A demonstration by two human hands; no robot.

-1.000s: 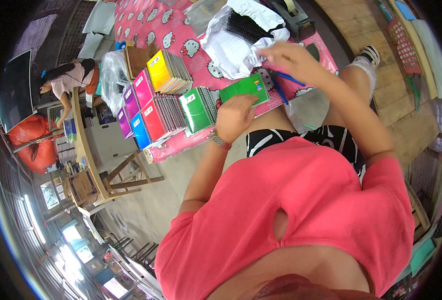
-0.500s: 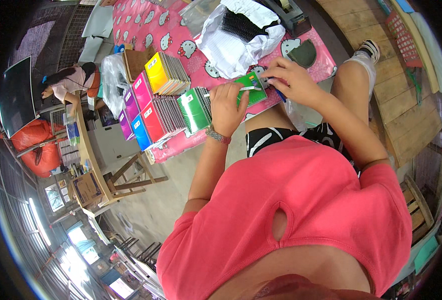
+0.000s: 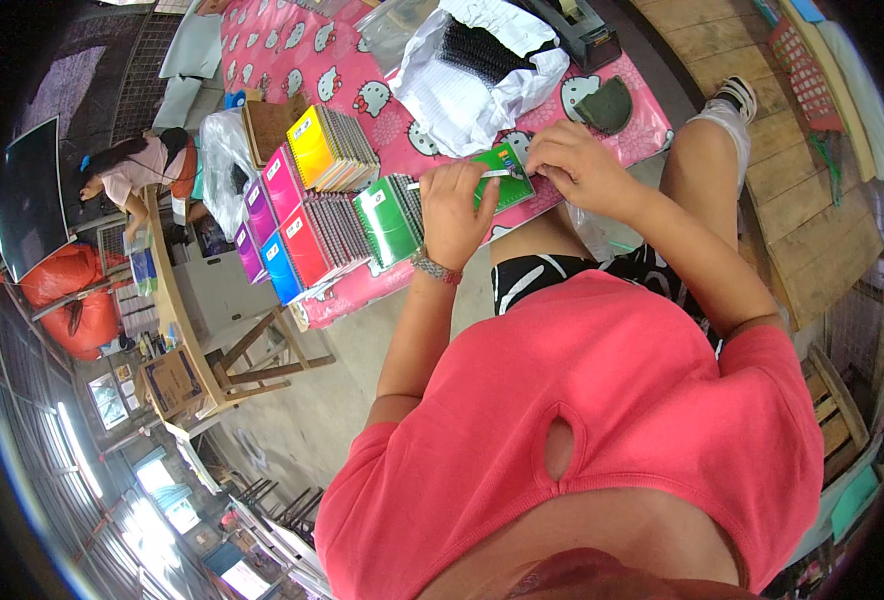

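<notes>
A green notebook [image 3: 512,195] lies at the near edge of the table, partly under my left hand [image 3: 452,212]. That hand is closed on a thin white strip [image 3: 497,174], which crosses the notebook's cover and shows on both sides of the fingers. My right hand [image 3: 584,172] is at the notebook's right edge, its thumb and fingers pinched together. Whatever the pinch holds is hidden. Just left of my left hand stands a row of green spiral notebooks [image 3: 387,222].
Stacks of red [image 3: 312,240], yellow [image 3: 327,150], pink, purple and blue notebooks stand left on the pink patterned tablecloth [image 3: 347,60]. Beyond are crumpled white paper with black coils [image 3: 477,50], a tape dispenser [image 3: 582,35] and a dark green half-round piece [image 3: 605,105]. Another person [image 3: 147,165] works far left.
My right hand has shifted slightly left and down, closer to the notebook's edge, and its fingers have drawn together. A blue object below it no longer shows. My left hand stays put.
</notes>
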